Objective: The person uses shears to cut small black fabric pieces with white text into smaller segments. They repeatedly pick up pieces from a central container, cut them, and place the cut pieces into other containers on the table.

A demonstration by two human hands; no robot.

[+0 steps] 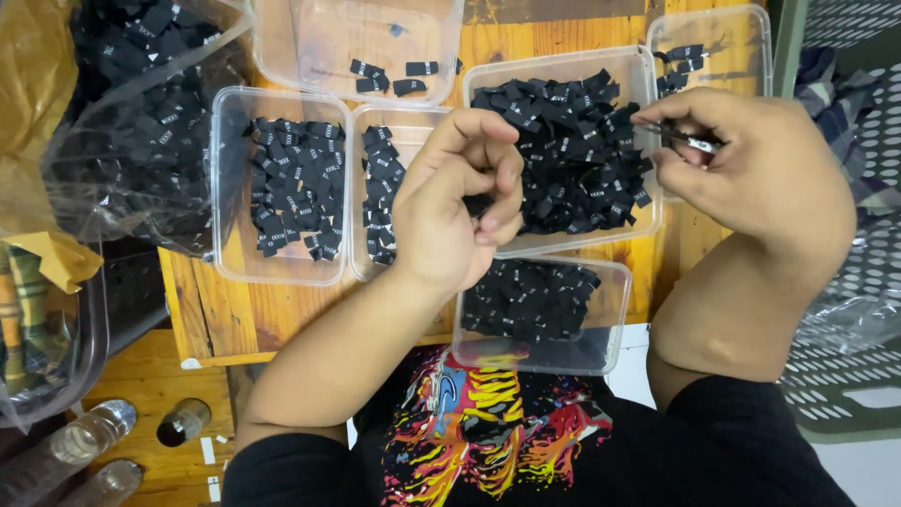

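My left hand (455,202) is curled over a small black fabric label (479,203), pinched between thumb and fingers above the wooden table. My right hand (751,169) holds a pair of metal tweezers (690,141), its tips over the large clear tub (648,75) heaped with black woven labels (563,141). Another clear tub (615,324) of black labels sits near my body, under my left wrist.
Clear tubs (225,188) with black labels line the wooden table (216,310); two at the back (282,47) hold only a few. A plastic bag of labels (141,122) lies at left. Bottles (94,432) stand on the floor. A grey perforated crate (854,376) is at right.
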